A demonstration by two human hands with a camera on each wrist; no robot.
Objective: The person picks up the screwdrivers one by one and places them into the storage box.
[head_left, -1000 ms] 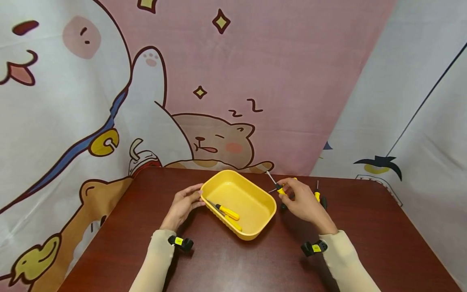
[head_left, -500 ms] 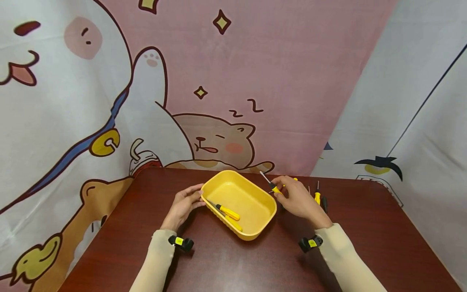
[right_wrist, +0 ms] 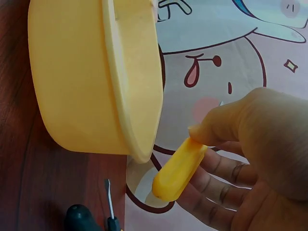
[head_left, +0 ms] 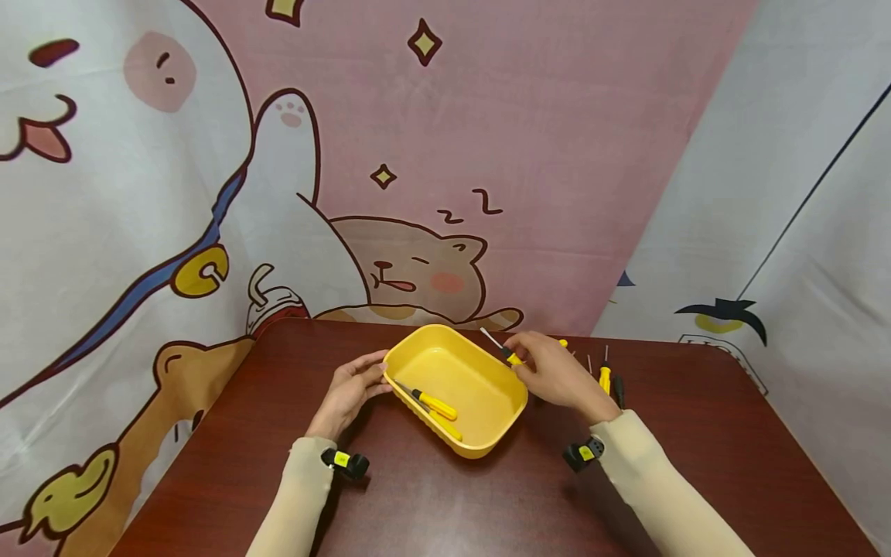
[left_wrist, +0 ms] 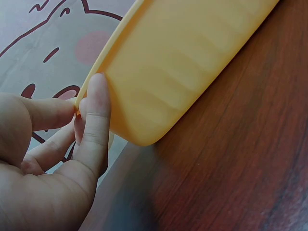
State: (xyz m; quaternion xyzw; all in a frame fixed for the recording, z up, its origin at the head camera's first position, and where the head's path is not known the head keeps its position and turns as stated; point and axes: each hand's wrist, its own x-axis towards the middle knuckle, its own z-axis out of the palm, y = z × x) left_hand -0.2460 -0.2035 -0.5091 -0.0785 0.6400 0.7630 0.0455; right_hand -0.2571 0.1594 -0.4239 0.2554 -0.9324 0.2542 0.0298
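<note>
A yellow plastic basin stands on the table, with two yellow-handled screwdrivers lying along its near-left side. My left hand pinches the basin's left corner, thumb and fingers on the rim in the left wrist view. With thumb and fingertips, my right hand holds another screwdriver beside the basin's right rim. Its shaft points up and left. In the right wrist view its yellow handle hangs below the thumb, while most of the shaft is hidden by the hand.
Right of and behind my right hand lie more tools, among them a yellow-handled screwdriver and a dark handle; the hand covers part of them. The brown table ends at a printed cloth behind.
My right hand has moved left with the screwdriver, from over the loose tools to the basin's right rim. My left hand and the basin have stayed in place.
</note>
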